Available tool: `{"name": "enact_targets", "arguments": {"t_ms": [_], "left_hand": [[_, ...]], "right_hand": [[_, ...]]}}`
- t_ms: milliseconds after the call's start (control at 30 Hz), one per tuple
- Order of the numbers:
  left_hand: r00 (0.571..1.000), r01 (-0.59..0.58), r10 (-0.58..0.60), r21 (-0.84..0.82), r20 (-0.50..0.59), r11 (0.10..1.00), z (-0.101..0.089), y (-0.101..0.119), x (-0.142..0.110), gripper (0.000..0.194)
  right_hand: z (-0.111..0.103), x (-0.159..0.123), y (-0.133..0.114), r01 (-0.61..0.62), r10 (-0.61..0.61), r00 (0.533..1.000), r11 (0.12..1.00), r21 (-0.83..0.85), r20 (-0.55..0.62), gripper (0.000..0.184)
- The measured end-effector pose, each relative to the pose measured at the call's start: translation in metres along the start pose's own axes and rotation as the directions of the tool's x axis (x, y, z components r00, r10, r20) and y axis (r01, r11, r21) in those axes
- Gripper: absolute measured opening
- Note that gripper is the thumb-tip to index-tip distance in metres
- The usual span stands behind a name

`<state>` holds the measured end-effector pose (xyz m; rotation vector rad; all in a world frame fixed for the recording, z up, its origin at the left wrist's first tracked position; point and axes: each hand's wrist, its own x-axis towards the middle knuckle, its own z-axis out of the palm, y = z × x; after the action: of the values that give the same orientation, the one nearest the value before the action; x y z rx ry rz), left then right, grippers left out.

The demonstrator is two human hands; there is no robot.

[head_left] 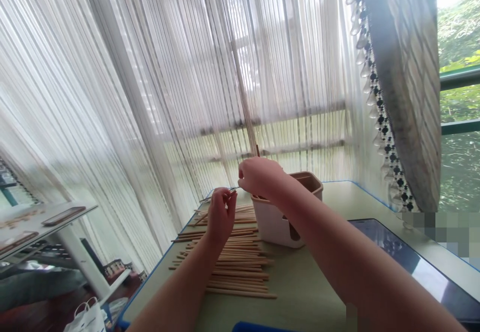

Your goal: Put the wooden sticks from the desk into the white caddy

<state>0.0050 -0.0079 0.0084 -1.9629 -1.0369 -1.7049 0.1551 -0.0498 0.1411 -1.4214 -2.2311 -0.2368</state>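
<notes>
My left hand (221, 214) is above the far part of the table, its thumb and fingers pinched on one end of a thin greyish rod (234, 189). The closed fingers of my right hand (260, 176) meet the rod's other end, just over the near left rim of a white plastic bin (270, 224) with a brown rim. Most of the rod is hidden by the fingers. Below my left hand, many chopstick-like wooden sticks (240, 274) lie roughly side by side on the table. A dark brown stick (257, 150) rises behind my right hand; its lower end is hidden.
The pale green table (300, 292) has a blue edge. A dark, glossy tablet-like panel (405, 257) lies at the right, and a blue object (258, 327) shows at the front. Another table (22, 227) with trays stands at the left. Sheer curtains (180, 72) hang behind.
</notes>
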Motion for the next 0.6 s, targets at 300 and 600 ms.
{"name": "enact_targets", "arguments": {"t_ms": [300,600], "left_hand": [[0.996,-0.044,0.04,-0.057,-0.075,0.997,0.0,0.0027,0.0029,0.009],[0.999,0.046,-0.046,0.038,-0.018,0.998,0.0007,-0.0004,-0.0045,0.012]], "right_hand": [[-0.0028,0.0005,-0.001,-0.049,0.051,0.997,0.998,-0.028,0.062,0.02],[-0.0039,-0.0026,0.0,-0.026,0.026,0.991,1.0,-0.004,-0.134,0.017]]}}
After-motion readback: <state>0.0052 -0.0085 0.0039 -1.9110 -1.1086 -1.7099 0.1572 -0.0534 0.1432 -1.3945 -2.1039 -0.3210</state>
